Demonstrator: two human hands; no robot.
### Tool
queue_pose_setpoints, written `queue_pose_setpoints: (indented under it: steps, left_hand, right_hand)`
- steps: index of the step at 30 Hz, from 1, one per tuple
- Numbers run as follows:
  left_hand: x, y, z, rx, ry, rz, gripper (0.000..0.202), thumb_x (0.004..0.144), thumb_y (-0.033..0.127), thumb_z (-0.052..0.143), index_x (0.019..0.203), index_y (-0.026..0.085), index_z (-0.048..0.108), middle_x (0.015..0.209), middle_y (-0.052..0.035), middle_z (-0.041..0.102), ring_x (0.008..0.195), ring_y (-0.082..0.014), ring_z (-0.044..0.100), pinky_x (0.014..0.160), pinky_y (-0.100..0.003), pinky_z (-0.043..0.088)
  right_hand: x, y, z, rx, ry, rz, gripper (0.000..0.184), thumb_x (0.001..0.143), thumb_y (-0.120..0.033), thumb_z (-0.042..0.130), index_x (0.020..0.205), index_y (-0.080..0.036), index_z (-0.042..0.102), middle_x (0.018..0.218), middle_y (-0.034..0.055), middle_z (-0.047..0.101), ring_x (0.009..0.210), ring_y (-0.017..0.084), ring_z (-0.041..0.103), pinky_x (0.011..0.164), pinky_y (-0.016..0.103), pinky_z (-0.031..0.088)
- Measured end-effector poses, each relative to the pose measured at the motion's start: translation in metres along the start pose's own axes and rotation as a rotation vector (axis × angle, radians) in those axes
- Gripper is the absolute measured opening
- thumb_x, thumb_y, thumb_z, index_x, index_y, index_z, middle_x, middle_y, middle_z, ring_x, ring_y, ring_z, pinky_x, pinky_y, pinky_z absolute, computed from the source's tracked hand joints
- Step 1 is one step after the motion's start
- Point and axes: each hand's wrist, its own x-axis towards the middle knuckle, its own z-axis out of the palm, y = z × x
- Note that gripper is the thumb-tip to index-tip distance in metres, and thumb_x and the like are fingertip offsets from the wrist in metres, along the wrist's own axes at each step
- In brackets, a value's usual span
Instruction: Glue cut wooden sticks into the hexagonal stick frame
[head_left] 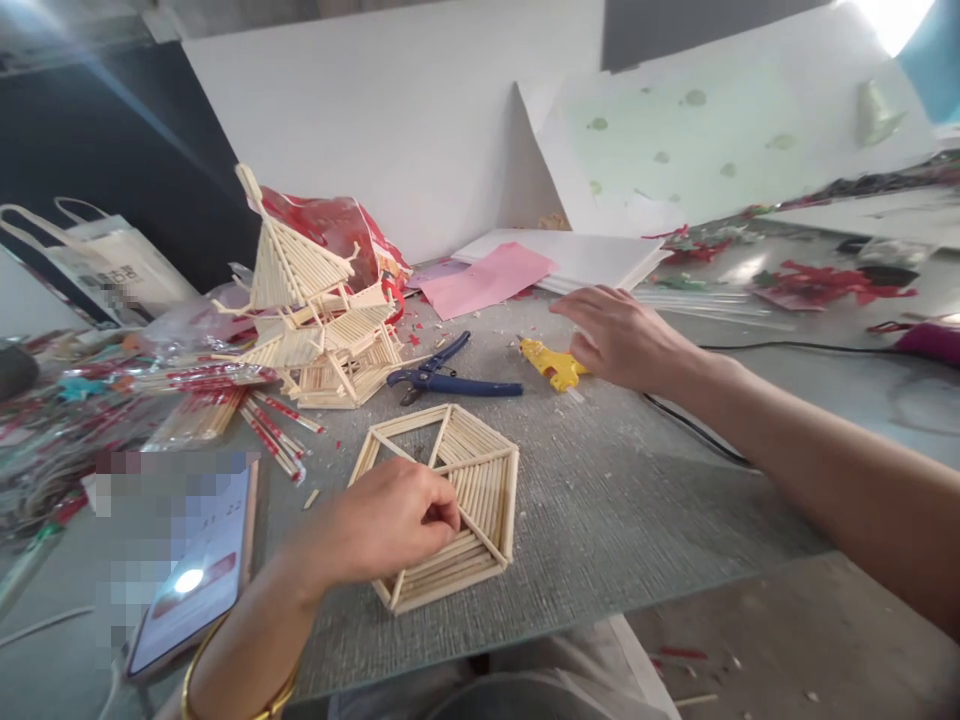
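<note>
Head camera: the only view, worn on the person's head, facing forward and down over the table (592, 510).
Stick hexagon (478, 488): close, seen from above at a slant, with the left hand (397, 515) over it.
White board (405, 110): well back — across the top of the view.
Table edge (622, 609): near the wearer — rising toward the right.
</note>
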Motion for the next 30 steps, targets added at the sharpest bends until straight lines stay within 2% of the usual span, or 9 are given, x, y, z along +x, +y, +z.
queue_pose_setpoints:
  steps: [2, 6, 10, 12, 15, 21, 30]
  left_hand:
    - [0.000, 0.000, 0.001, 0.017, 0.003, 0.005, 0.022, 0.073, 0.021, 0.044, 0.073, 0.018, 0.065, 0.069, -0.0014, 0.064, 0.061, -0.0111, 0.052, 0.055, -0.024, 0.031]
    - [0.000, -0.001, 0.002, 0.030, 0.004, 0.017, 0.020, 0.073, 0.021, 0.044, 0.073, 0.018, 0.064, 0.068, -0.0014, 0.064, 0.061, -0.0111, 0.052, 0.055, -0.025, 0.031]
    - [0.000, -0.001, 0.002, 0.041, 0.016, 0.009, 0.020, 0.072, 0.021, 0.044, 0.073, 0.019, 0.065, 0.070, -0.0015, 0.065, 0.063, -0.0119, 0.054, 0.056, -0.025, 0.033]
    - [0.000, -0.002, 0.002, 0.048, 0.019, 0.001, 0.021, 0.072, 0.021, 0.044, 0.074, 0.019, 0.065, 0.071, -0.0016, 0.065, 0.063, -0.0125, 0.054, 0.056, -0.025, 0.033]
    - [0.000, -0.004, 0.002, 0.049, 0.007, 0.018, 0.021, 0.071, 0.021, 0.045, 0.076, 0.019, 0.065, 0.073, -0.0028, 0.066, 0.065, -0.0137, 0.056, 0.057, -0.025, 0.034]
    - [0.001, -0.007, 0.002, 0.047, -0.002, 0.047, 0.023, 0.070, 0.020, 0.045, 0.079, 0.018, 0.067, 0.079, -0.0051, 0.068, 0.073, -0.0161, 0.059, 0.063, -0.027, 0.037]
    - [0.002, -0.004, 0.001, 0.037, 0.004, 0.045, 0.023, 0.070, 0.018, 0.045, 0.077, 0.017, 0.067, 0.076, -0.0053, 0.069, 0.070, -0.0158, 0.059, 0.059, -0.027, 0.036]
  right_hand:
    - [-0.004, -0.015, -0.008, 0.066, 0.113, -0.060, 0.035, 0.080, -0.015, 0.037, 0.111, -0.013, 0.052, 0.110, 0.0141, 0.055, 0.104, 0.025, 0.048, 0.090, 0.041, 0.036]
    - [-0.016, -0.056, -0.028, 0.217, 0.142, -0.278, 0.028, 0.081, -0.016, 0.041, 0.105, -0.019, 0.053, 0.103, 0.0095, 0.058, 0.095, 0.022, 0.051, 0.084, 0.040, 0.038]
    - [-0.029, -0.095, -0.039, 0.348, 0.030, -0.606, 0.013, 0.082, -0.020, 0.044, 0.086, -0.018, 0.056, 0.083, 0.0069, 0.059, 0.080, 0.019, 0.051, 0.074, 0.036, 0.038]
    - [-0.034, -0.109, -0.038, 0.374, -0.050, -0.689, 0.014, 0.083, -0.025, 0.044, 0.079, -0.017, 0.055, 0.078, 0.0065, 0.057, 0.075, 0.018, 0.049, 0.072, 0.035, 0.037]
    - [-0.036, -0.117, -0.028, 0.382, -0.127, -0.711, 0.017, 0.083, -0.030, 0.046, 0.077, -0.016, 0.054, 0.078, 0.0069, 0.055, 0.074, 0.017, 0.048, 0.070, 0.034, 0.037]
    - [-0.037, -0.115, -0.011, 0.376, -0.207, -0.725, 0.023, 0.084, -0.036, 0.047, 0.082, -0.014, 0.054, 0.080, 0.0078, 0.056, 0.078, 0.018, 0.047, 0.072, 0.035, 0.037]
    - [-0.039, -0.120, -0.009, 0.388, -0.199, -0.701, 0.019, 0.085, -0.032, 0.046, 0.082, -0.015, 0.053, 0.078, 0.0073, 0.056, 0.077, 0.017, 0.048, 0.071, 0.034, 0.037]
